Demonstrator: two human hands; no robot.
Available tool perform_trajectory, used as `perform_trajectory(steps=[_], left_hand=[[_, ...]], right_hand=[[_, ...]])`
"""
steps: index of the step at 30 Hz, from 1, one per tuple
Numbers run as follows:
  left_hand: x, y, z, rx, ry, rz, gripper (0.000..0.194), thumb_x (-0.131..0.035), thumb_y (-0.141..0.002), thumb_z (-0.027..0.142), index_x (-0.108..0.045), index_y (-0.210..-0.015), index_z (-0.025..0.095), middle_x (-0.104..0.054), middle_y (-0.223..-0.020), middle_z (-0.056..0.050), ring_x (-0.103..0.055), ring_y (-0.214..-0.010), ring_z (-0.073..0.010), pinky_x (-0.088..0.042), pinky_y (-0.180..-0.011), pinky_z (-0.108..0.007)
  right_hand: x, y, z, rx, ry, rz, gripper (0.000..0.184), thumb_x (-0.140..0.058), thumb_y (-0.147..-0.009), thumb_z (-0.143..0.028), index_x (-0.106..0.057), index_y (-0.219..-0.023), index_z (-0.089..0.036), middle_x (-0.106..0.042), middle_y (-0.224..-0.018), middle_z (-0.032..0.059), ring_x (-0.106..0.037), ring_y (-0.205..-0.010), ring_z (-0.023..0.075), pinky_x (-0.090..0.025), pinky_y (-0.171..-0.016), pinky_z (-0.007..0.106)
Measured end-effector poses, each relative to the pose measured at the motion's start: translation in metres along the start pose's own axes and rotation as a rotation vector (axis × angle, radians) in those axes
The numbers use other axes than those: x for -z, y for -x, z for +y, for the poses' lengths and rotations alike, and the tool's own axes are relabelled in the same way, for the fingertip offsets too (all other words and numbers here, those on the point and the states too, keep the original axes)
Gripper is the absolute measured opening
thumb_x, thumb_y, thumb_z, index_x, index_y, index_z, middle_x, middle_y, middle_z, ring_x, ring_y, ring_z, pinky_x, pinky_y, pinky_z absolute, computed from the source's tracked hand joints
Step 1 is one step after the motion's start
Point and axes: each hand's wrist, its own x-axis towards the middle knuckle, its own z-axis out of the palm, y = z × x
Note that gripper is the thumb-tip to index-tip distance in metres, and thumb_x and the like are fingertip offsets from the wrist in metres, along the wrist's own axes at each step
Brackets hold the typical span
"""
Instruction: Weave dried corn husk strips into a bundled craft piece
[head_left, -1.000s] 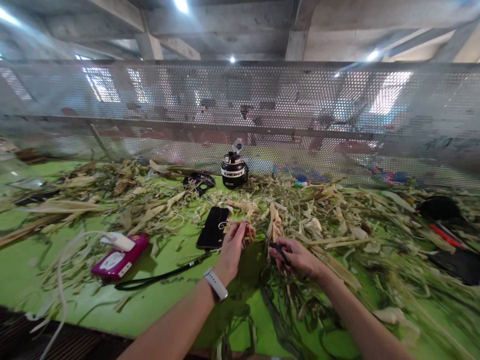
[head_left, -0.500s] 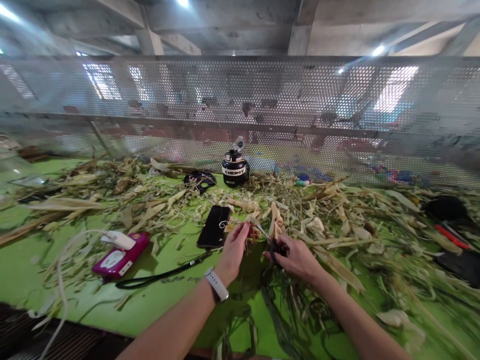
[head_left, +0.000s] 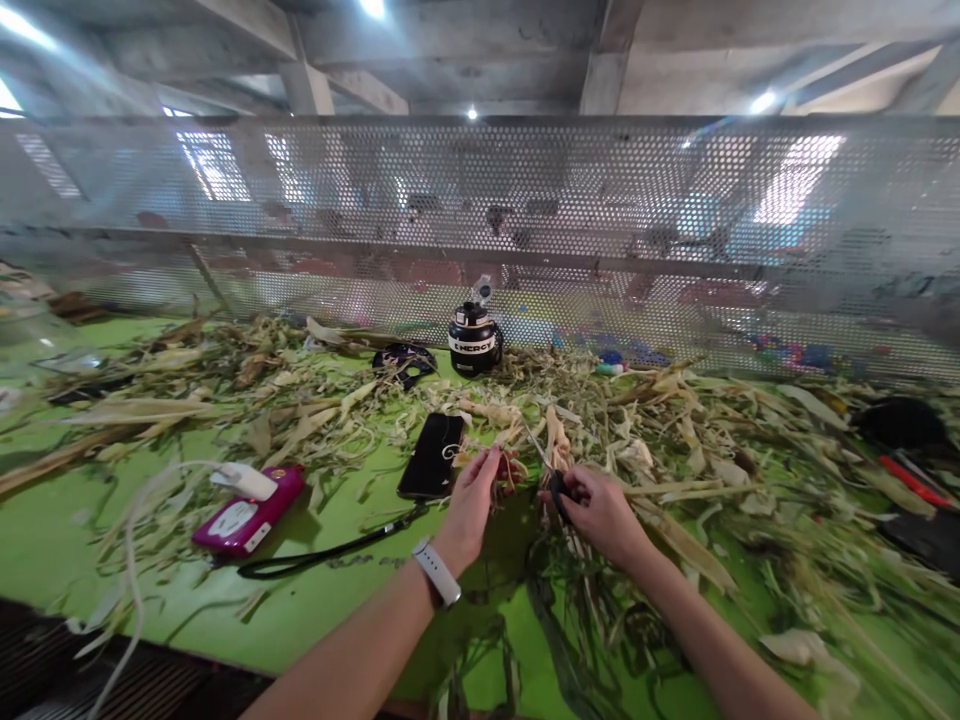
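My right hand [head_left: 602, 512] grips a pair of scissors [head_left: 558, 488] by the black handles, and the metal blades point up and to the left. Pinched between the thumb and fingers of my left hand [head_left: 470, 508] is a small bit of dried plant [head_left: 507, 470] with thin, partly reddish strands. A narrow gap separates it from the blades. Just beyond the scissors lies a pale bundle of dried husk [head_left: 556, 437]. Left of my left hand rests a black phone [head_left: 430, 456] with a wrist strap [head_left: 330, 552] and a curled pale shred on its screen.
Dried husks and leaf shreds [head_left: 292, 420] litter the green table [head_left: 300, 620]. A black bottle [head_left: 474, 342] with its lid up stands by a perforated metal screen [head_left: 450, 180]. A purple power adapter [head_left: 251, 510] with a white plug sits left; a red-handled tool [head_left: 913, 480] lies right.
The scissors have moved slightly to the right, away from my left hand, and their blades stand clearer of the plant bit. The whole view has shifted a little.
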Motion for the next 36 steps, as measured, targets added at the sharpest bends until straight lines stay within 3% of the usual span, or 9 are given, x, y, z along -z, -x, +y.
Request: perform_trajectory(steps=[4,9,15,23,26,28,30,32,36], left_hand=[[0.0,0.001,0.002,0.018,-0.019,0.03,0.036,-0.076,-0.06,0.046,-0.069,-0.082,0.018,-0.07,-0.088,-0.004,-0.062,-0.083,-0.0175,-0.047,-0.074,-0.027],[0.002,0.0,0.001,0.008,-0.035,0.023,0.034,-0.074,-0.064,0.044,-0.07,-0.087,0.019,-0.07,-0.097,-0.005,-0.061,-0.093,-0.0184,-0.046,-0.08,-0.027],[0.002,-0.003,-0.003,-0.037,-0.018,0.01,0.036,-0.075,-0.062,0.045,-0.069,-0.085,0.018,-0.07,-0.092,-0.004,-0.061,-0.089,-0.017,-0.046,-0.078,-0.025],[0.0,-0.002,0.0,-0.052,-0.001,-0.068,0.031,-0.074,-0.064,0.043,-0.068,-0.079,0.018,-0.067,-0.077,-0.001,-0.058,-0.075,-0.0123,-0.043,-0.073,-0.023],[-0.002,-0.002,0.003,-0.044,0.003,-0.086,0.03,-0.075,-0.063,0.042,-0.067,-0.077,0.017,-0.067,-0.074,-0.001,-0.059,-0.073,-0.0126,-0.043,-0.073,-0.024],[-0.003,-0.001,0.004,-0.034,0.025,-0.085,0.031,-0.077,-0.06,0.041,-0.067,-0.076,0.016,-0.067,-0.073,0.0,-0.059,-0.071,-0.0122,-0.043,-0.072,-0.024],[-0.004,0.0,0.006,-0.003,0.049,-0.082,0.032,-0.078,-0.058,0.04,-0.066,-0.075,0.017,-0.066,-0.072,0.001,-0.059,-0.069,-0.0117,-0.044,-0.07,-0.024],[-0.004,0.0,0.006,0.017,0.068,-0.089,0.03,-0.077,-0.059,0.039,-0.065,-0.075,0.017,-0.065,-0.071,0.001,-0.058,-0.067,-0.0111,-0.044,-0.068,-0.023],[-0.003,0.002,0.006,0.003,0.037,-0.12,0.026,-0.074,-0.063,0.039,-0.065,-0.076,0.017,-0.064,-0.072,0.001,-0.057,-0.065,-0.0107,-0.044,-0.068,-0.024]], right_hand=[[0.0,0.001,0.004,-0.009,0.073,-0.021,0.027,-0.061,-0.074,-0.039,-0.04,-0.066,-0.023,-0.045,-0.054,-0.0032,-0.04,-0.05,0.0129,-0.03,-0.048,0.025],[0.0,0.001,0.006,0.023,0.104,0.045,0.031,-0.06,-0.075,-0.043,-0.038,-0.066,-0.023,-0.047,-0.055,-0.003,-0.041,-0.051,0.0131,-0.032,-0.049,0.024],[0.002,-0.001,0.005,0.029,0.229,0.091,0.027,-0.057,-0.075,-0.042,-0.042,-0.066,-0.022,-0.049,-0.056,-0.0023,-0.042,-0.051,0.0126,-0.032,-0.051,0.024],[0.025,0.002,-0.013,-0.14,0.612,0.134,0.012,-0.057,-0.072,-0.034,-0.055,-0.072,-0.022,-0.062,-0.071,0.0029,-0.052,-0.063,0.0169,-0.028,-0.055,0.025],[0.031,0.002,-0.015,-0.144,0.661,0.16,0.012,-0.06,-0.07,-0.033,-0.058,-0.075,-0.022,-0.064,-0.078,0.0044,-0.053,-0.066,0.0172,-0.027,-0.055,0.025],[0.034,0.001,-0.016,-0.168,0.613,0.174,0.016,-0.062,-0.07,-0.036,-0.057,-0.071,-0.021,-0.062,-0.072,0.0035,-0.05,-0.063,0.0159,-0.026,-0.054,0.025],[0.038,-0.001,-0.018,-0.204,0.447,0.107,0.029,-0.062,-0.071,-0.046,-0.052,-0.064,-0.02,-0.054,-0.061,0.0007,-0.044,-0.056,0.0129,-0.025,-0.051,0.024],[0.041,-0.002,-0.022,-0.262,0.194,-0.067,0.042,-0.058,-0.071,-0.058,-0.048,-0.061,-0.019,-0.048,-0.054,-0.0017,-0.036,-0.049,0.0096,-0.024,-0.047,0.023],[0.044,0.001,-0.031,-0.334,-0.14,-0.36,0.053,-0.053,-0.071,-0.069,-0.053,-0.07,-0.016,-0.051,-0.06,-0.0015,-0.034,-0.046,0.0065,-0.022,-0.042,0.021]])
